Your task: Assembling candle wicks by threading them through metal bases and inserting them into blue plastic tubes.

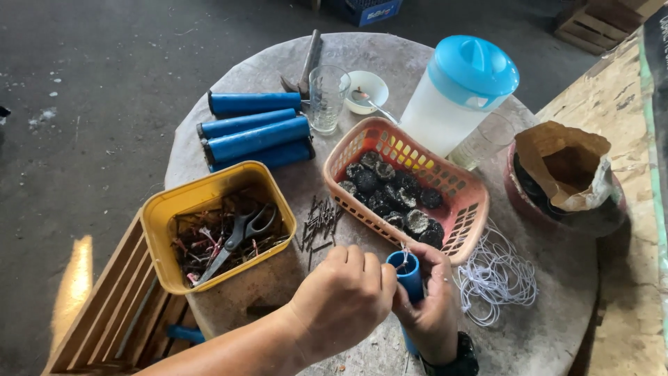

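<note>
Single head-worn view, looking steeply down and forward from close above onto round table (pixel 229 76); floor beyond at top.

Smooth blue plastic tube (pixel 410 273), glossy yellow plastic tub (pixel 167 209), rough matt stone-like table (pixel 543 327), bare wooden crate (pixel 104 306).

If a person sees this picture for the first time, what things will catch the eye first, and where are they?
First, the two hands at the bottom centre: the left hand and the right hand both grip an upright blue tube. Just behind them stands an orange basket of dark round lumps, with a yellow tub holding scissors to its left. At the back right stands a white jug with a bright blue lid.
</note>
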